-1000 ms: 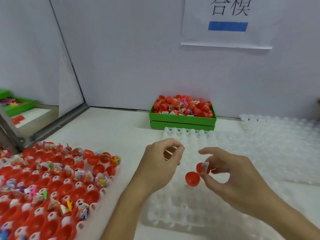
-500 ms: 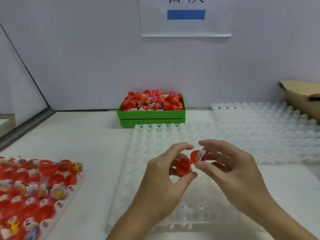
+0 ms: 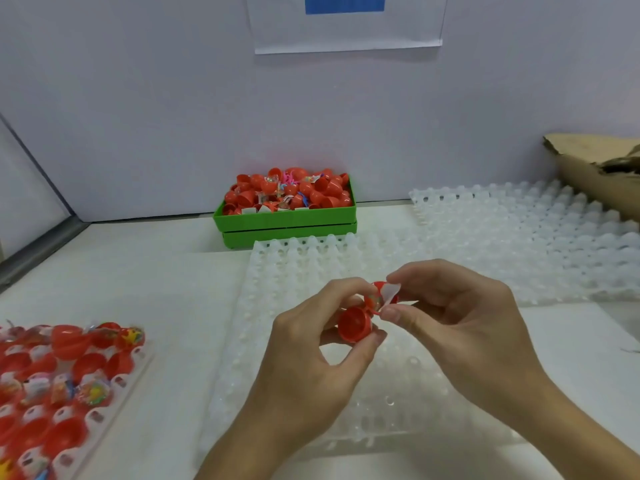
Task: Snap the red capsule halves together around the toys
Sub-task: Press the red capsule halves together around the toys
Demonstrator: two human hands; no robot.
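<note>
While both hands meet above the near clear plastic tray (image 3: 294,271), the left hand (image 3: 311,362) pinches an empty red capsule half (image 3: 354,323) between curled thumb and fingers, its hollow turned toward the camera; the right hand (image 3: 460,327) pinches the other red capsule half (image 3: 377,289), which holds a toy in a clear packet (image 3: 389,295) whose white edge sticks out past the rim; the two halves touch at a thin red hinge between the thumbs and are not yet closed on each other. Beyond the hands, against the back wall, a green bin (image 3: 287,221) stands heaped with more red halves and packeted toys; to the right of the right hand a second clear plastic tray (image 3: 519,237) lies on the white table (image 3: 138,289), and past it, at the far right, sits a torn cardboard box (image 3: 595,174). Well to the left of the left hand a third tray (image 3: 114,393) carries rows of open red halves, several with bright toy packets in them; above the bin a white sheet with a blue bar (image 3: 346,26) hangs on the wall.
</note>
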